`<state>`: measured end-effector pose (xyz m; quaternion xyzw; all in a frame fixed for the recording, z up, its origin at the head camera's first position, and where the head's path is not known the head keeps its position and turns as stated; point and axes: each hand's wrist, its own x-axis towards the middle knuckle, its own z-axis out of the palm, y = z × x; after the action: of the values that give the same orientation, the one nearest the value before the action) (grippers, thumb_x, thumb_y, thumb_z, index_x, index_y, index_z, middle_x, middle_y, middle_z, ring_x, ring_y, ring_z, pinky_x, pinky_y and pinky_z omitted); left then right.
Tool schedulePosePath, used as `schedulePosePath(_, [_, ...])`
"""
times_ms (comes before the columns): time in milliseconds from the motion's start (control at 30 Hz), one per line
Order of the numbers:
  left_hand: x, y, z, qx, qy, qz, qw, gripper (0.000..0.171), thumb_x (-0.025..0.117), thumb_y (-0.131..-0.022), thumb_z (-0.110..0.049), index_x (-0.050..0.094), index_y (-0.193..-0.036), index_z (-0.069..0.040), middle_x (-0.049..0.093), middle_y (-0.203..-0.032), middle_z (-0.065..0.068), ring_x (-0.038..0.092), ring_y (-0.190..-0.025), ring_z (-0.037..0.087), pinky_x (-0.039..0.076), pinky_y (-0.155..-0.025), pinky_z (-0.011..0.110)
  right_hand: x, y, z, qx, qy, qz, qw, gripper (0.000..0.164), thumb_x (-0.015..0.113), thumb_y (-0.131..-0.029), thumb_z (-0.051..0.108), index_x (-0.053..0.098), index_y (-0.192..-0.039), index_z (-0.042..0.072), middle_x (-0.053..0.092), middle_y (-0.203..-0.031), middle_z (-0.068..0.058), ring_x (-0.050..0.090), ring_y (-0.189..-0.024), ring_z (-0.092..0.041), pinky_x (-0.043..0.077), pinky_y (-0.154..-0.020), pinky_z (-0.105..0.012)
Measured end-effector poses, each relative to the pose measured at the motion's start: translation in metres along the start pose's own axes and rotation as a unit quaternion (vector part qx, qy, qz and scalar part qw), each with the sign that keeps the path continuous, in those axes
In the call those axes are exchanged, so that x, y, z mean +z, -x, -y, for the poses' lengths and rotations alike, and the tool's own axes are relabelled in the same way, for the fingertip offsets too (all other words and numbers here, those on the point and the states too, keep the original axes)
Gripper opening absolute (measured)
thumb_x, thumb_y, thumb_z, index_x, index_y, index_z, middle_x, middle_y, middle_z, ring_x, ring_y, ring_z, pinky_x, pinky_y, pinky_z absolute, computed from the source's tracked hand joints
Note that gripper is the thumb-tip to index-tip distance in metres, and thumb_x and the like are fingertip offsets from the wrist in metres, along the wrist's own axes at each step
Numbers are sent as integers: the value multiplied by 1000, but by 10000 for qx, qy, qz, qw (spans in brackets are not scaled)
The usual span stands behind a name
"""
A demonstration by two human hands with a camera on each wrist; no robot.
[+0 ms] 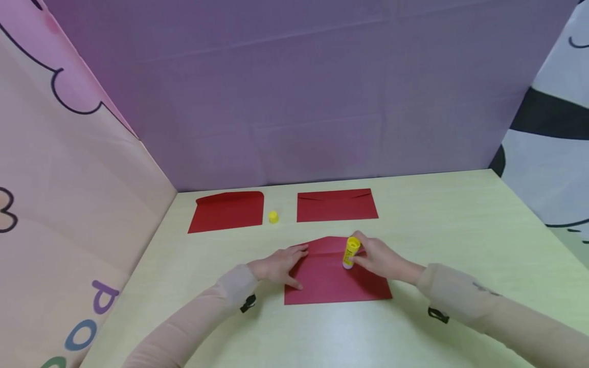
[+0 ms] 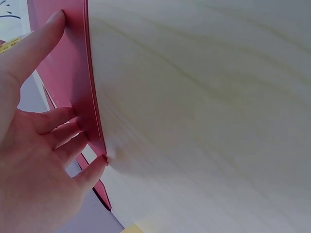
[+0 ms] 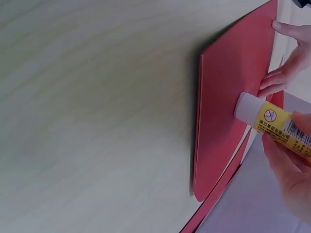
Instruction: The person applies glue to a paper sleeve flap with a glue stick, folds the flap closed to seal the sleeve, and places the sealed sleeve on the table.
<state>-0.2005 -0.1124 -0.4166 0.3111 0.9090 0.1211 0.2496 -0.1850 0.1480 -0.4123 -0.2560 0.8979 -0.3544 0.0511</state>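
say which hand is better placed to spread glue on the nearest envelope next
Probably the right hand: it grips the glue stick over the nearest envelope, while the left hand touches that envelope's left side.

Two red envelopes (image 1: 227, 214), a yellow cap (image 1: 273, 217) between them, and a third envelope (image 1: 329, 289) in front are borne by the pale surface (image 1: 460, 225).

Booth-like workspace: table (image 1: 460, 230), cartoon-print backdrops (image 1: 69, 179)
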Motion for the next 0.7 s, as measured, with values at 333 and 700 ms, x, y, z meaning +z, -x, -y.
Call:
schedulePosePath(333, [1,-1,1,37,5,-20,10000,83,71,-73,-33,26,-138,-8,18,-145,2,20,-130,20,27,-103,41,-2,-6,4,105,18,139,9998,35,70,-74,6,46,-98,3,59,-87,-3,60,-81,-18,52,-66,-23])
schedulePosePath(700, [2,-3,1,-40,-13,-17,10000,83,71,-72,-34,27,-138,-9,18,-145,2,20,-130,19,27,-102,41,3,-16,12,116,4,293,9995,33,70,-74,7,46,-96,4,57,-83,-1,56,-76,-12,50,-65,-21])
